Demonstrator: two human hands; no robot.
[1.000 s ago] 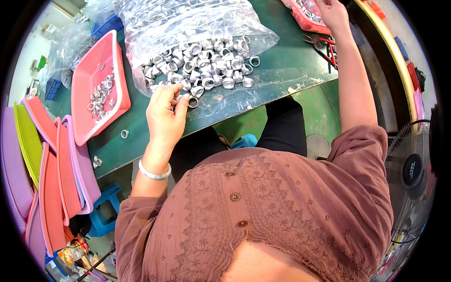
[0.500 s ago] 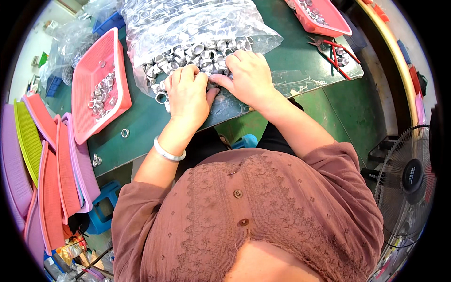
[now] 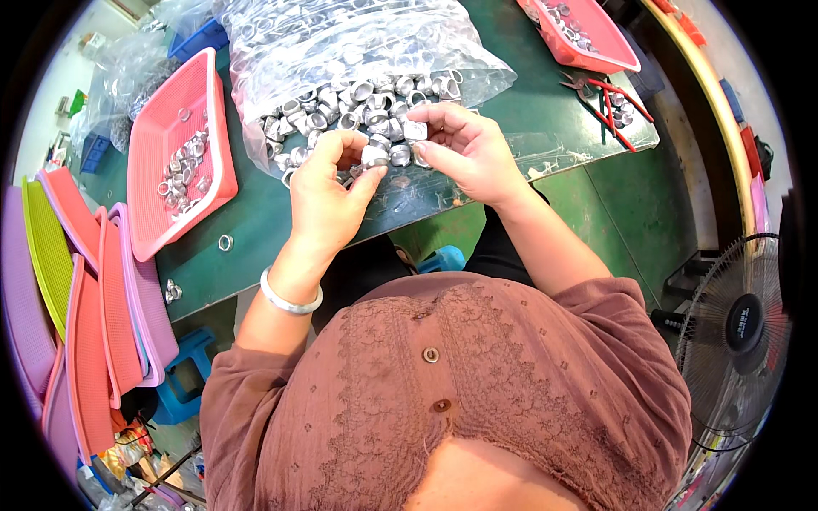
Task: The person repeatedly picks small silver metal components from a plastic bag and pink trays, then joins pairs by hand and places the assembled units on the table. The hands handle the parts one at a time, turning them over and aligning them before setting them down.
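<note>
A heap of silvery metal rings spills from the mouth of a large clear plastic bag on the green table. At the heap's near edge, my left hand pinches a wide metal ring between thumb and fingers. My right hand holds another ring with a flat, squarish face between its thumb and forefinger. More loose rings lie between the two hands. A light-coloured bangle circles my left wrist.
Left of the bag, a pink plastic basket holds some rings, and a single ring lies near it. Another pink basket and red-handled pliers are at the right. Stacked coloured baskets and a fan flank me.
Both hands have drawn back slightly from the heap and apart. Each now shows a ring between its fingers, where before they were pressed into the pile.
</note>
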